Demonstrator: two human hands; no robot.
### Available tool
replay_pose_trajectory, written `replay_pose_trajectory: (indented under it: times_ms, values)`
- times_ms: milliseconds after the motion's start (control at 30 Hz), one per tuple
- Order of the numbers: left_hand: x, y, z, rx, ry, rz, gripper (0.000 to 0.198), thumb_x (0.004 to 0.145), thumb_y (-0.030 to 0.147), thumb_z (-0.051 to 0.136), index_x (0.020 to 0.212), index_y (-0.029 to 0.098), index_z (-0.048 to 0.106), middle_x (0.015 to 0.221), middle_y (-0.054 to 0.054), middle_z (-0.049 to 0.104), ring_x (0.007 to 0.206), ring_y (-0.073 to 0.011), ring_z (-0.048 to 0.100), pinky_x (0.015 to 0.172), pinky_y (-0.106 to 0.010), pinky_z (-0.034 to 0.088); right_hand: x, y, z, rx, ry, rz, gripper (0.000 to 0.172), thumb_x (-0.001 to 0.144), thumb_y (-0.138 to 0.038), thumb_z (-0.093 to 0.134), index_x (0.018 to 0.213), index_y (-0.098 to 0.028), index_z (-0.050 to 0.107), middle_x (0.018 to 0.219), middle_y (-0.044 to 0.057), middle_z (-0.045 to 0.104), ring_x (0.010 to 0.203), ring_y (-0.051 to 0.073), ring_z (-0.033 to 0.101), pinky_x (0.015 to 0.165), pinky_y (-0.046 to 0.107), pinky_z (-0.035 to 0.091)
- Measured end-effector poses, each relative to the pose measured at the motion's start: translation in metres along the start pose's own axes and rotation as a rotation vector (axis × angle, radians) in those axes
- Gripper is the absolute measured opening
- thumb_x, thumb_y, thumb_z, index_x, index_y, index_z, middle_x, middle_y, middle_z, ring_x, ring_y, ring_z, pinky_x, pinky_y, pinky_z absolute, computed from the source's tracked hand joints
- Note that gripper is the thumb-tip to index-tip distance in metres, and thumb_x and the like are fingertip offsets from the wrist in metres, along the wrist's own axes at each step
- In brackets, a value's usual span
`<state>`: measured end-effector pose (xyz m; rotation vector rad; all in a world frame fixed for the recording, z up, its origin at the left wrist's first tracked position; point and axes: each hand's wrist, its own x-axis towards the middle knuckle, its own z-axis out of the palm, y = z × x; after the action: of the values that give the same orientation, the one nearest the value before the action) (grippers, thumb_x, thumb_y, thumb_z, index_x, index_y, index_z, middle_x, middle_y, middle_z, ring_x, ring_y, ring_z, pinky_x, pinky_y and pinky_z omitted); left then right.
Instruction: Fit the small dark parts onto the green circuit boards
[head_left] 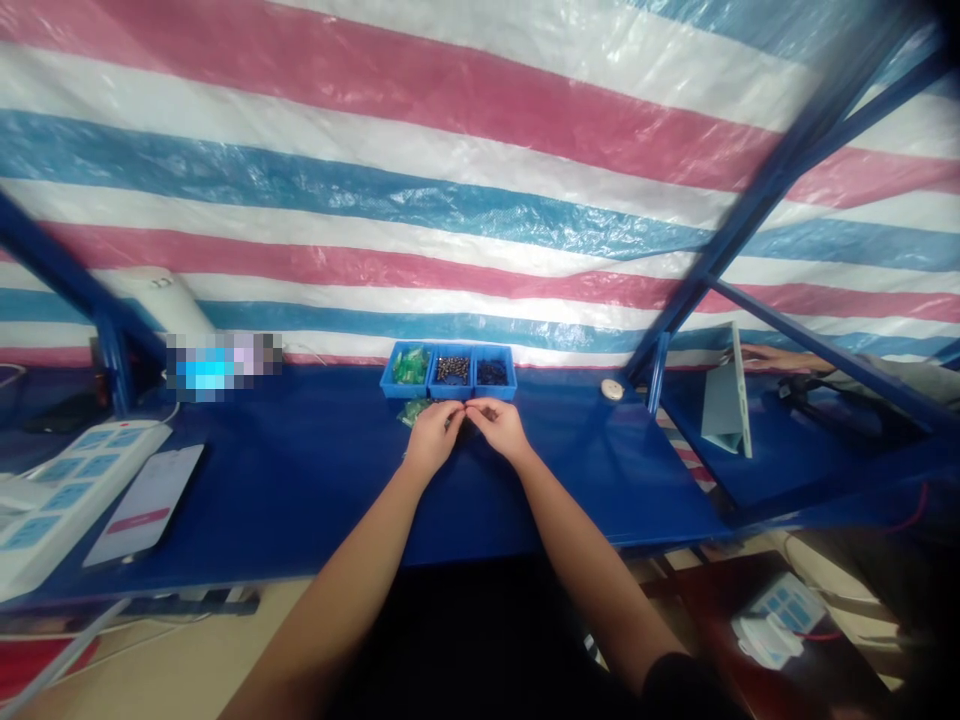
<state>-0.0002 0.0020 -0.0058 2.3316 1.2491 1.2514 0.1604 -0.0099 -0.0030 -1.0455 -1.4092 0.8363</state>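
My left hand (436, 436) and my right hand (498, 426) meet fingertip to fingertip over the blue table, just in front of three blue bins. Both are pinched closed; whatever they hold is too small to make out. The left bin (387, 384) has green packets (411, 365) in it. Small brass-and-dark parts (452, 370) fill the middle bin. In the right bin (510, 380) lie dark pieces (491, 372). A green packet (412, 411) rests on the table beside my left fingers. Some dark bits lie beneath my hands, partly hidden.
On the blue table (300, 480), a power strip (82, 490) and a phone (146, 505) lie left. A round pale object (612, 390) sits right, near the blue frame (656, 372). Beyond it are a tablet (739, 400) and another person's arm (795, 360).
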Motion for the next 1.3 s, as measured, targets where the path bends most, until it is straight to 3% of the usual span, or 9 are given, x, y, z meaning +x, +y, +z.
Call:
replay_pose_trajectory:
  times_ms: [567, 800, 967, 1133, 1300]
  values:
    - [0.003, 0.012, -0.009, 0.043, -0.093, 0.003, 0.024, 0.096, 0.030, 0.037, 0.094, 0.022, 0.059, 0.081, -0.005, 0.063, 0.078, -0.0195, 0.059, 0.072, -0.031, 0.046, -0.003, -0.009, 0.000, -0.019, -0.005, -0.014, 0.028, 0.078, -0.041, 0.066, 0.094, -0.019, 0.073, 0.088, 0.006, 0.073, 0.074, 0.018, 0.067, 0.069, 0.030, 0.054]
    - [0.003, 0.012, -0.006, -0.034, -0.032, -0.039, 0.022, 0.093, 0.032, 0.046, 0.110, 0.022, 0.057, 0.096, -0.005, 0.066, 0.087, -0.0191, 0.062, 0.076, -0.030, 0.048, -0.001, -0.014, -0.001, -0.036, 0.043, 0.005, 0.029, 0.079, -0.044, 0.065, 0.091, -0.019, 0.074, 0.085, 0.005, 0.073, 0.071, 0.018, 0.066, 0.067, 0.029, 0.054]
    - [0.003, 0.011, -0.006, -0.004, -0.035, -0.007, 0.021, 0.095, 0.032, 0.043, 0.101, 0.022, 0.060, 0.095, -0.006, 0.067, 0.087, -0.0197, 0.062, 0.079, -0.032, 0.047, -0.002, -0.013, -0.001, -0.015, 0.028, -0.004, 0.030, 0.078, -0.044, 0.066, 0.093, -0.019, 0.074, 0.084, 0.006, 0.073, 0.071, 0.018, 0.066, 0.067, 0.030, 0.054]
    - [0.003, 0.010, -0.008, 0.006, -0.076, -0.031, 0.023, 0.096, 0.032, 0.039, 0.094, 0.022, 0.059, 0.080, -0.004, 0.064, 0.076, -0.0184, 0.060, 0.070, -0.030, 0.046, -0.002, -0.011, 0.001, -0.029, 0.011, 0.013, 0.030, 0.078, -0.044, 0.065, 0.095, -0.020, 0.074, 0.082, 0.005, 0.073, 0.069, 0.017, 0.065, 0.065, 0.029, 0.054]
    - [0.003, 0.012, -0.007, -0.021, -0.076, -0.069, 0.022, 0.096, 0.033, 0.039, 0.095, 0.022, 0.058, 0.081, -0.003, 0.066, 0.076, -0.0180, 0.063, 0.067, -0.029, 0.047, -0.002, -0.008, 0.001, -0.018, 0.004, 0.011, 0.031, 0.079, -0.043, 0.065, 0.098, -0.020, 0.074, 0.086, 0.005, 0.073, 0.071, 0.017, 0.066, 0.068, 0.029, 0.054]
